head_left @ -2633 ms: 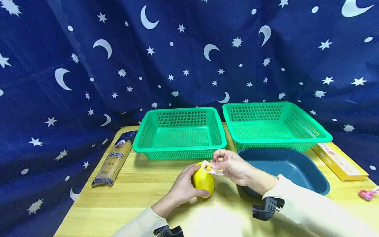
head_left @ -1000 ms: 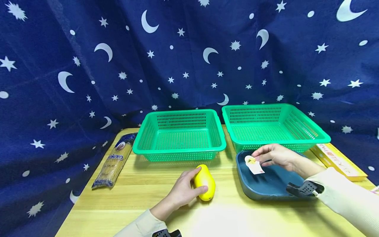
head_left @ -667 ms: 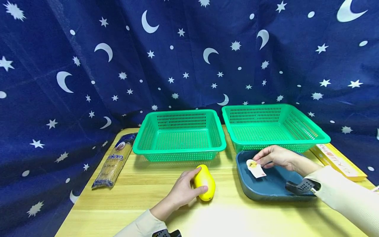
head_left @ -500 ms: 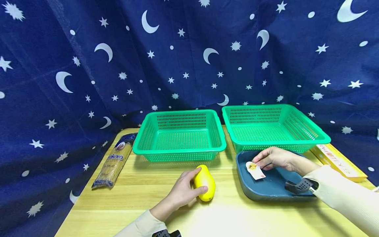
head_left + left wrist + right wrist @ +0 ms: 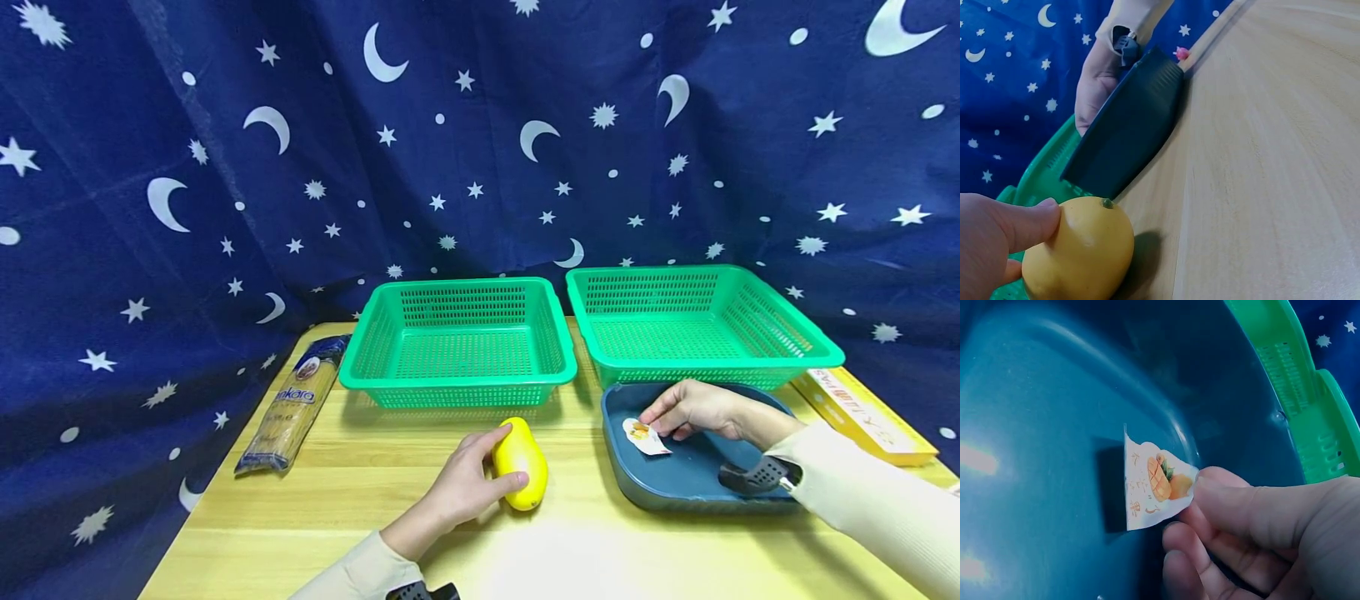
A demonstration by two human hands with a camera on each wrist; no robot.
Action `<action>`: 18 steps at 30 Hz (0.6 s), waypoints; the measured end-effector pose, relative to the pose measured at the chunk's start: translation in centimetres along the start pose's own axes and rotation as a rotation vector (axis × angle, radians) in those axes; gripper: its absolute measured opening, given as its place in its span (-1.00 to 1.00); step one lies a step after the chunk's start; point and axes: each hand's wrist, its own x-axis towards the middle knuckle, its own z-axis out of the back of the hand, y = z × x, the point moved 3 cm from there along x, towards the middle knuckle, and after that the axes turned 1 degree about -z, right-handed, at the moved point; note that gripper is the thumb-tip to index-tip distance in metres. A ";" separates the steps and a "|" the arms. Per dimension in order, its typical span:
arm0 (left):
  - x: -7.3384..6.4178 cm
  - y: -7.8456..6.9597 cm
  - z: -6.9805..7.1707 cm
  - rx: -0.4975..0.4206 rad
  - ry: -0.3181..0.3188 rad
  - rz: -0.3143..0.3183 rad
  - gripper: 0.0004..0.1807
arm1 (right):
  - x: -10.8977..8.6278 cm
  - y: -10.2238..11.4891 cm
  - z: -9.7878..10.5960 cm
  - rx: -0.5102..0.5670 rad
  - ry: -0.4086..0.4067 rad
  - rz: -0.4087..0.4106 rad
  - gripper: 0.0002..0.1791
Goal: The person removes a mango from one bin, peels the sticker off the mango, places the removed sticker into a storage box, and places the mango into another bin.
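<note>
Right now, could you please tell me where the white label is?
In the head view, right of centre, the white label is pinched by the right hand within the dark blue basin, toward its left side.

Left wrist view: yellow fruit (image 5: 1079, 250) cut by bottom edge; fingertips of right hand (image 5: 1093, 87) hidden behind blue tub (image 5: 1127, 125). Head view: yellow box (image 5: 862, 412), far end behind right green basket (image 5: 750, 364) (fine print unreadable).
</note>
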 end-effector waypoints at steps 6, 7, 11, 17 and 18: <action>0.0 0.0 0.1 0.013 0.003 -0.004 -0.20 | 0.0 0.5 -0.4 -0.015 -0.012 0.034 -0.65; 0.0 0.1 0.1 0.014 0.003 -0.003 -0.20 | 0.0 0.5 -0.5 -0.015 -0.015 0.039 -0.65; 0.0 0.0 0.0 0.015 0.004 -0.004 -0.20 | -0.1 0.5 -0.6 -0.002 -0.019 0.038 -0.67; 0.0 0.1 -0.1 0.014 0.004 0.001 -0.20 | -0.2 0.3 -0.8 -0.029 -0.018 0.046 -0.69; 0.0 0.1 -0.1 0.013 0.004 0.001 -0.20 | -0.2 0.4 -0.8 -0.036 -0.021 0.045 -0.70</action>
